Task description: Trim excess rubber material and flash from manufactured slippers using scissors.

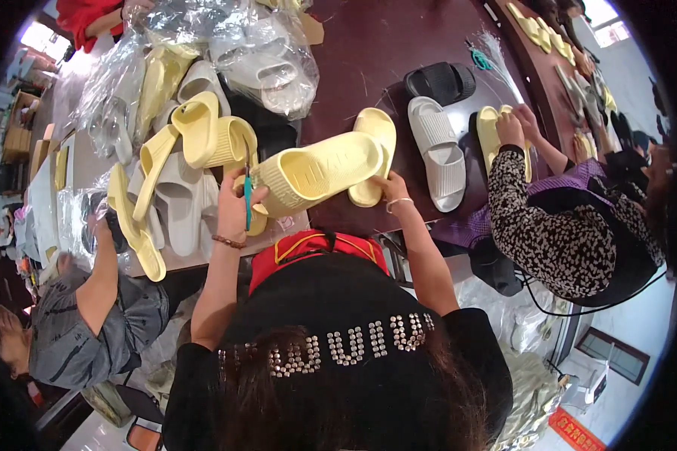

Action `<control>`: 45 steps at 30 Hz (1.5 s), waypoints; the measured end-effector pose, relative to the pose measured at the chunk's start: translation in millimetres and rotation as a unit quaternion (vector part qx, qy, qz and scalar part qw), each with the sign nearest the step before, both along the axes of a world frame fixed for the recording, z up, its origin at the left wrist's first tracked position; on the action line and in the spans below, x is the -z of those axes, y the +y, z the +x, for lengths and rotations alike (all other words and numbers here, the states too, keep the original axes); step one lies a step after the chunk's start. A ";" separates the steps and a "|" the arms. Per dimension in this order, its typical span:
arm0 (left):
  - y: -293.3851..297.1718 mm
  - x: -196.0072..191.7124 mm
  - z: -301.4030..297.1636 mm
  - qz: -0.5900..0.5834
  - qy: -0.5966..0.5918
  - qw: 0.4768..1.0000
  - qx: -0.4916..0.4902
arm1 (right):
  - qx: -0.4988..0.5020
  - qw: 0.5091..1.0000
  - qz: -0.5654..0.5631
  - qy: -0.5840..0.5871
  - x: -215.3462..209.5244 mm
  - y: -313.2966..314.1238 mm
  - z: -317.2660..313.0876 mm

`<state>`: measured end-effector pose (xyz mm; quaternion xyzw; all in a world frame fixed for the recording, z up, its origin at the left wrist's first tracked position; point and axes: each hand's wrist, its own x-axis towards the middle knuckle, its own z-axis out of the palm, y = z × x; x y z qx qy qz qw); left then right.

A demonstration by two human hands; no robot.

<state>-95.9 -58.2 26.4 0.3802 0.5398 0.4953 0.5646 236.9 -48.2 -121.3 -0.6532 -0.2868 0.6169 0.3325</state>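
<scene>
Yellow slipper [316, 171] held above tabletop [368, 52], long axis running left to right between my hands. Left hand [241, 201] pinches its heel end plus small teal snips [247, 192]; right hand [392, 189] grips the toe end.

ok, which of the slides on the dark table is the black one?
The black slide at the far edge of the dark table, just beyond the pale grey slide. It is the only dark one; those in the person's hands and the left pile are yellow or grey.
</scene>
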 end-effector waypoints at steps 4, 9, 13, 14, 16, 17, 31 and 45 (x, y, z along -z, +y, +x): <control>-10.7 17.5 -3.8 -0.056 0.027 0.998 0.010 | 0.112 0.978 0.144 0.101 -40.6 -10.0 -24.6; -14.1 46.5 16.7 -0.085 0.031 0.996 -0.009 | 0.118 0.941 0.317 0.001 -30.4 -7.9 -57.7; -8.6 48.3 52.4 -0.095 0.017 0.992 -0.079 | 0.116 0.940 0.321 -0.008 -51.3 -18.7 -90.1; -6.8 43.1 65.2 -0.105 0.001 0.991 -0.084 | 0.111 0.941 0.319 0.000 -53.9 -19.7 -96.3; -7.0 37.6 76.8 -0.113 -0.015 0.989 -0.091 | 0.099 0.944 0.316 0.017 -59.7 -20.2 -102.0; -8.0 36.0 80.3 -0.120 -0.027 0.988 -0.097 | 0.098 0.943 0.316 0.017 -64.3 -19.8 -100.3; -11.3 -7.7 80.4 -0.079 -0.155 0.983 -0.063 | 0.026 0.929 0.366 0.051 -81.7 -13.0 -82.9; -28.0 -29.4 130.7 0.079 -0.189 0.979 -0.003 | -0.081 0.894 0.305 0.319 -153.6 -53.7 -45.4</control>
